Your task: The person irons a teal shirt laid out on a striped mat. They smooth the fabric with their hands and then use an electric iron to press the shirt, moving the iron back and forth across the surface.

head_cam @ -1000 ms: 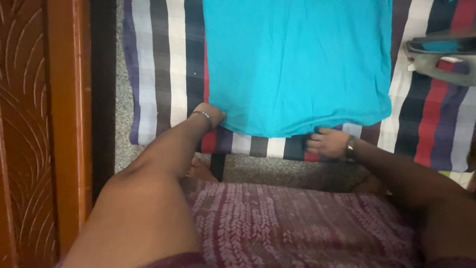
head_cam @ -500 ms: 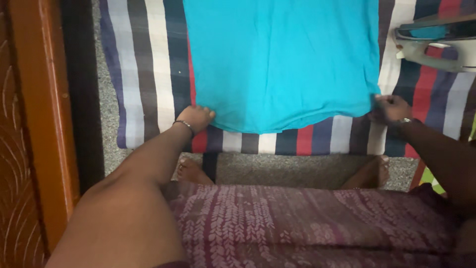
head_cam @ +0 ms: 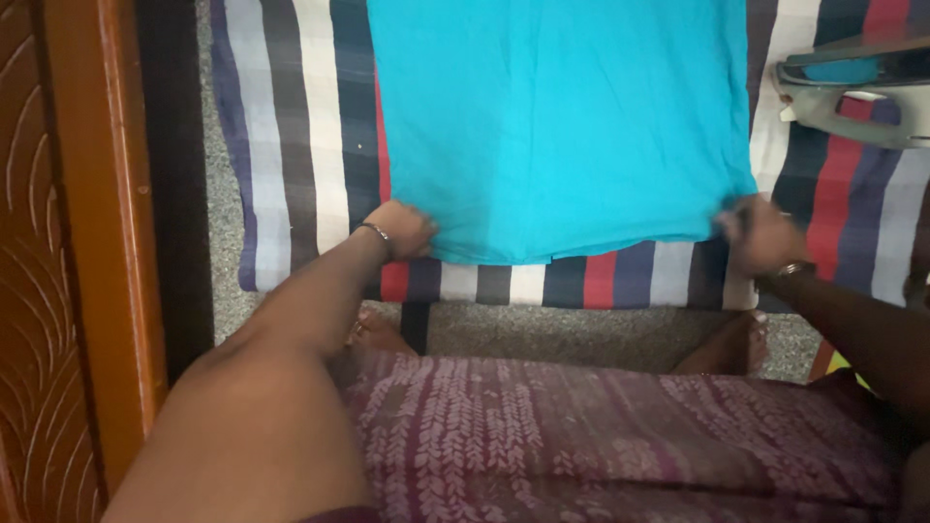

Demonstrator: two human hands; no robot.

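A plain turquoise cotton garment (head_cam: pixel 557 126) lies flat on a striped blanket (head_cam: pixel 291 145) of white, navy, red and grey bands, its lower hem near the blanket's near edge. The left hand (head_cam: pixel 402 229) pinches the hem's left corner and the right hand (head_cam: pixel 760 235) grips the right corner, apparently drawing the cloth taut and smooth. A grey electric iron (head_cam: pixel 852 92) rests at the blanket's far right edge, well clear.

A clothes iron (head_cam: pixel 852 92) lies at the upper right on a striped cloth (head_cam: pixel 300 145). A carved wooden door (head_cam: pixel 48 261) stands at the left, beside speckled grey floor (head_cam: pixel 572 334).
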